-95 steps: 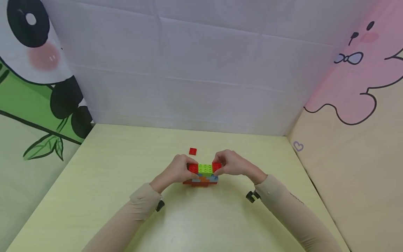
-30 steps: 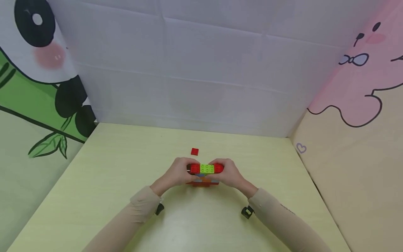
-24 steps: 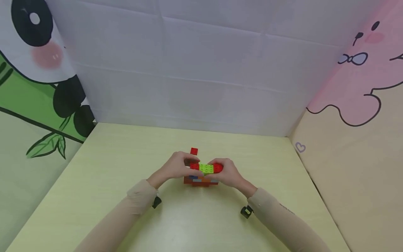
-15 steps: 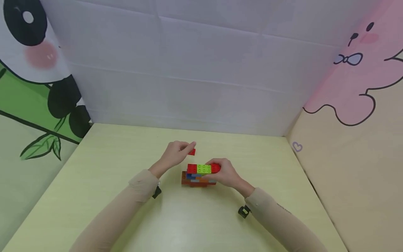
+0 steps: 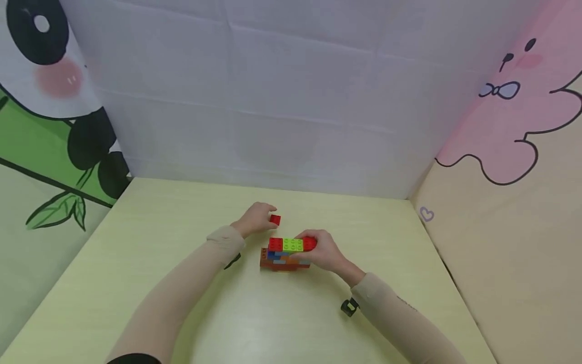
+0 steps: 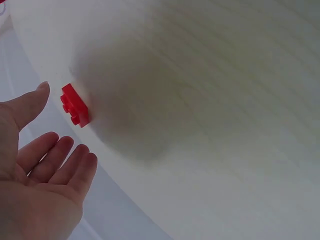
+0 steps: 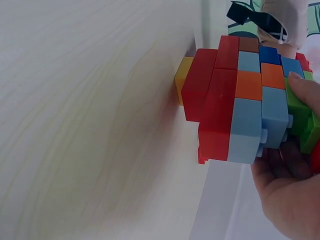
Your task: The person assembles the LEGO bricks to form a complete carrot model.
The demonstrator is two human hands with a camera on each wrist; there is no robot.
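Note:
In the head view my left hand (image 5: 256, 218) reaches to a small loose red toy brick (image 5: 275, 220) lying on the table behind a built block of bricks (image 5: 284, 261). The left wrist view shows the thumb and fingers (image 6: 54, 162) spread apart, with the studded red brick (image 6: 75, 106) just beyond their tips. My right hand (image 5: 322, 250) grips the right end of the block near its top, thumb in front and fingers behind. Red, light blue, orange and green bricks (image 7: 245, 115) make up the block in the right wrist view, with a yellow brick (image 7: 184, 80) at its bottom.
The pale wood-look table (image 5: 273, 323) ends at a white cloth wall (image 5: 282, 126). Side walls with a panda drawing (image 5: 59, 91) and a pink cartoon figure (image 5: 504, 121) stand left and right.
My left hand has let go of the block's left end and moved back to the loose red brick, its fingers now parted. The right hand still grips the block's right end.

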